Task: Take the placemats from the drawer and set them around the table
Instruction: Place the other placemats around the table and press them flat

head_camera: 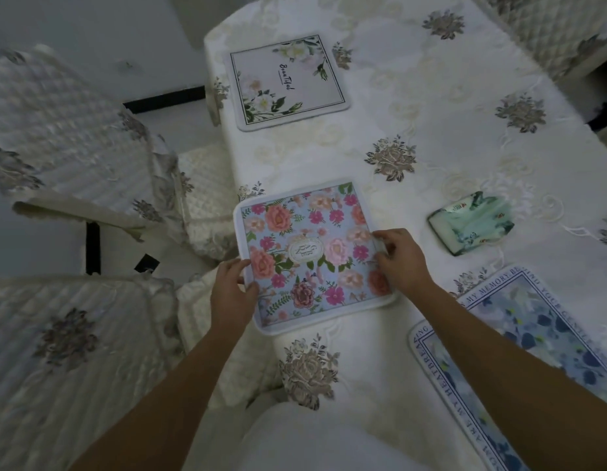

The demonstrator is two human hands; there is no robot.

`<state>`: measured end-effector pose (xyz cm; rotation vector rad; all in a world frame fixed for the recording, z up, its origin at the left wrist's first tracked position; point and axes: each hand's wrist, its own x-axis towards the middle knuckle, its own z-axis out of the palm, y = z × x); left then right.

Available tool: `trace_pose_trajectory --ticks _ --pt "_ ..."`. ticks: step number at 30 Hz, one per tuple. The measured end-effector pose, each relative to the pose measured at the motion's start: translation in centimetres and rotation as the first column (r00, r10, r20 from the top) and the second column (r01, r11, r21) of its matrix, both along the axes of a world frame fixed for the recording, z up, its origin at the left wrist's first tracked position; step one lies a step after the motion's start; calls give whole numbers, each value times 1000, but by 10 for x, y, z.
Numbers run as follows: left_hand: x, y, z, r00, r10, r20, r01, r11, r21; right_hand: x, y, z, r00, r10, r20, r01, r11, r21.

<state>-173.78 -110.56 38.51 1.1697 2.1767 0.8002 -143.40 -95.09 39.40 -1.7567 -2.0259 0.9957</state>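
A pink-flowered placemat [308, 253] sits askew at the left edge of the cloth-covered desk [431, 107], held by both hands. The left hand [232, 290] grips its left border and the right hand [402, 258] pinches its right border, fingers [385, 237] curled onto the mat. A white placemat [288, 83] lies farther along the same edge, and a blue placemat [533, 341] lies at the near right. A green dish [471, 222] rests between them. Two quilted chairs [67, 130] stand beside the desk.
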Motion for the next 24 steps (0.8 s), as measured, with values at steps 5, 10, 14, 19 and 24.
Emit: trace_pose_trajectory --ticks 5,10,14,19,24 --pt "10 11 2 1000 -9 24 8 999 38 16 1 6 997 -75 -28 76 996 53" --pt "32 11 5 996 1 90 -6 999 52 35 1 0 999 -39 38 37 998 48" --pt "33 5 2 994 28 104 -33 998 47 37 -5 -5 998 6 67 -12 996 87" --pt "33 4 5 996 -32 79 28 998 54 37 -15 0 991 53 124 -64 994 90" --pt "35 -1 0 996 -73 41 71 996 46 42 -21 0 989 63 137 -75 993 87"
